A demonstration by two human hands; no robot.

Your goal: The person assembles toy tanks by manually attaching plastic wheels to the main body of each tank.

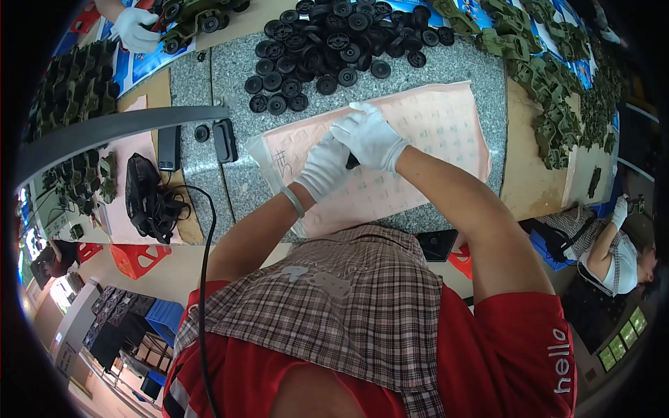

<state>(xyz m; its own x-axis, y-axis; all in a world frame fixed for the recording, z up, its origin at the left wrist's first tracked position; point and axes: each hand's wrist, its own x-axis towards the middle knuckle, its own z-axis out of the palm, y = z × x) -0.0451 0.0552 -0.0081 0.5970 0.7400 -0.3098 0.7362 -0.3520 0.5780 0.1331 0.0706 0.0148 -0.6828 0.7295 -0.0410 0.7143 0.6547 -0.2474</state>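
My left hand point(323, 169) and my right hand point(369, 138), both in white gloves, meet over a pale pink sheet point(432, 132) with faint printed marks. Fingers of both hands are closed together, the right partly over the left. Between them a small piece of a black thing point(352, 161) shows; the gloves cover the rest, so its kind cannot be made out. Just beyond the sheet lies a big heap of black toy wheels point(338, 42), some of them loose at its near edge.
Left of the sheet are a single wheel point(202, 133), a black oblong block point(224, 141), a phone point(168, 148) and a black pouch with a cable point(145, 198). A grey curved arm point(125, 122) crosses there. Green toy parts point(550, 132) cover the right; another person's gloved hand point(136, 30) is far left.
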